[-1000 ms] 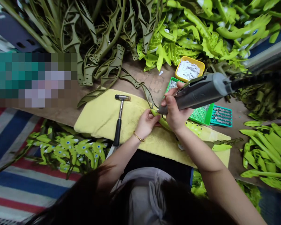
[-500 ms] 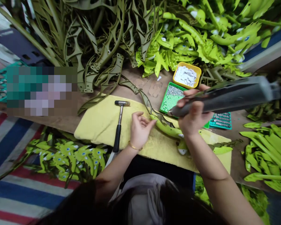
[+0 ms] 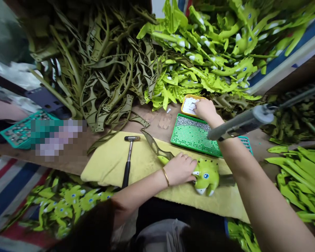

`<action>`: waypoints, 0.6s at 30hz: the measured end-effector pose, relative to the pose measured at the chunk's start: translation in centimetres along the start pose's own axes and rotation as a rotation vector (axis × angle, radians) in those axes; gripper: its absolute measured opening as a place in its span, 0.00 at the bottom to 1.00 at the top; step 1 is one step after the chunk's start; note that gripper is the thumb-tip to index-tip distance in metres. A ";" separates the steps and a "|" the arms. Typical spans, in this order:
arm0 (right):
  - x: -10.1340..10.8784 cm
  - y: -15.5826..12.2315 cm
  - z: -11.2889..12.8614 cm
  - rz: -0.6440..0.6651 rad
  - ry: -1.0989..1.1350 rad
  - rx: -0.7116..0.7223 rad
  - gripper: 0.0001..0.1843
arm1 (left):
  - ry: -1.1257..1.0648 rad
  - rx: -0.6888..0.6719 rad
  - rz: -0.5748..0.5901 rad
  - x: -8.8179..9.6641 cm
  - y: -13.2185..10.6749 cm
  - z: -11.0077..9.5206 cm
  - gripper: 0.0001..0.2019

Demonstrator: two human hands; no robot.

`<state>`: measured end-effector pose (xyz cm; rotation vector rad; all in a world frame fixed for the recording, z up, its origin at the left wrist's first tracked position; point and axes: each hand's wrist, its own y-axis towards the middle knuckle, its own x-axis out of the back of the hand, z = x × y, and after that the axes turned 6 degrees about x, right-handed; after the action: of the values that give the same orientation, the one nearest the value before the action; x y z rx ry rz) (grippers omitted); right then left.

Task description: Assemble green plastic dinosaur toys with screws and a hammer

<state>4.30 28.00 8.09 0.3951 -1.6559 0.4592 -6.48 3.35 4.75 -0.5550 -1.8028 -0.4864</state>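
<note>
Green plastic creature head pinned by the left hand while the right hand reaches for white pieces

Nearest, the left forearm crosses a folded yellow towel, which seems placed to cushion the work. The left grip is spread, its fingers apart and pressing down on the green body just beside the head rather than clamped around it. That pressure appears to steady the rounded, spotted piece on the soft surface. An olive lattice arm angles away from the piece toward the towel's far edge. A small hammer with a black handle lies on the towel to the left, within easy reach.

The right arm stretches forward over a green pegged tray filled with tiny silver studs. Its fingers bunch at a yellow tray of white pieces; the back of the hand hides whether the grip is clamped on one. A grey corded tool lies close beside the right wrist. Farther off, olive lattice parts and bright green pieces are heaped beyond the tabletop.
</note>
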 end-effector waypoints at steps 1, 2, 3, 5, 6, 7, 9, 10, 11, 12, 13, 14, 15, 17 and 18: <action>-0.2 0.4 0.2 0.038 -0.039 -0.011 0.18 | 0.044 -0.016 -0.036 0.5 -0.8 -0.1 0.30; -0.3 0.7 0.3 0.045 -0.043 -0.022 0.18 | 0.090 -0.031 -0.077 1.2 -1.8 -0.1 0.29; -0.5 0.8 0.4 0.041 -0.033 -0.027 0.19 | 0.135 -0.043 -0.116 2.1 -3.0 -0.1 0.28; -0.5 0.7 0.4 0.048 -0.027 -0.021 0.19 | 0.216 -0.053 -0.169 4.1 -6.1 0.0 0.23; -0.5 0.5 0.3 0.048 -0.021 -0.015 0.19 | 0.254 -0.049 -0.183 5.1 -8.0 0.1 0.20; -0.3 0.3 0.2 0.044 -0.013 -0.008 0.19 | 0.295 -0.040 -0.208 6.1 -10.1 0.3 0.18; 0.1 -0.3 -0.3 0.017 0.006 0.011 0.19 | 0.370 0.009 -0.239 7.7 -14.8 0.6 0.16; 0.3 -0.6 -0.5 -0.007 0.016 0.026 0.19 | 0.406 0.044 -0.264 8.2 -17.2 0.8 0.17; 0.4 -1.0 -0.8 -0.040 0.026 0.044 0.19 | 0.440 0.092 -0.287 8.5 -19.7 1.1 0.19; 0.6 -1.3 -1.1 -0.075 0.038 0.064 0.19 | 0.464 0.138 -0.312 8.7 -22.1 1.3 0.21; 0.6 -1.6 -1.3 -0.105 0.056 0.081 0.18 | 0.474 0.215 -0.336 8.7 -24.3 1.5 0.23; 0.7 -1.8 -1.5 -0.125 0.083 0.090 0.17 | 0.476 0.314 -0.369 8.5 -26.2 1.7 0.24; 0.7 -1.9 -1.6 -0.132 0.123 0.089 0.16 | 0.470 0.405 -0.402 8.2 -27.9 1.9 0.23; 0.8 -2.0 -1.6 -0.136 0.250 0.060 0.14 | 0.419 0.611 -0.450 7.6 -30.2 2.3 0.19; 1.1 -2.0 -1.6 -0.159 0.339 0.031 0.14 | 0.380 0.717 -0.476 7.3 -30.8 2.4 0.18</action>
<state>6.53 27.13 9.48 0.4423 -1.2802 0.4079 -28.45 -19.07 9.43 0.4439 -1.5859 -0.2062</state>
